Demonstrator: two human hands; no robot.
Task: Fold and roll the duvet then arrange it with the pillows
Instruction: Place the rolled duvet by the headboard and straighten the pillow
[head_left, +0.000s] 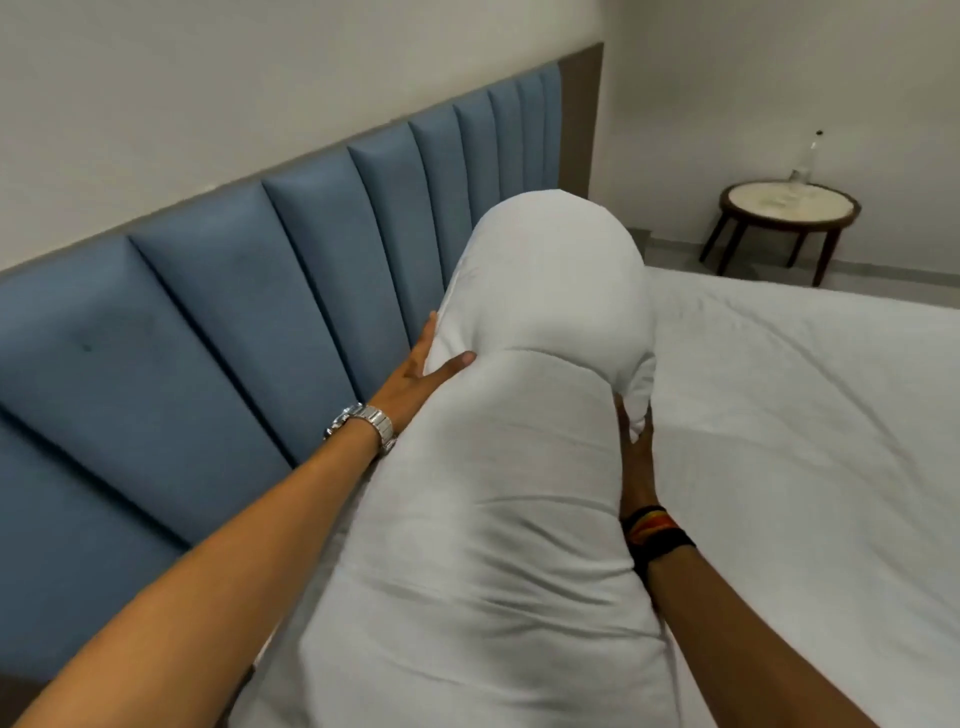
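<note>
Two white pillows stand in a row along the blue headboard, the far pillow (550, 280) behind the near pillow (493, 519). My left hand (423, 371) lies flat on the left side of the far pillow, thumb on its front, between pillow and headboard. My right hand (636, 447) presses the far pillow's lower right corner, fingers spread upward. I cannot pick out a rolled duvet in this view.
The padded blue headboard (218, 332) runs along the left against a white wall. The white bed sheet (805, 441) spreads to the right. A round side table (789, 208) with a glass bottle (808, 158) stands in the far right corner.
</note>
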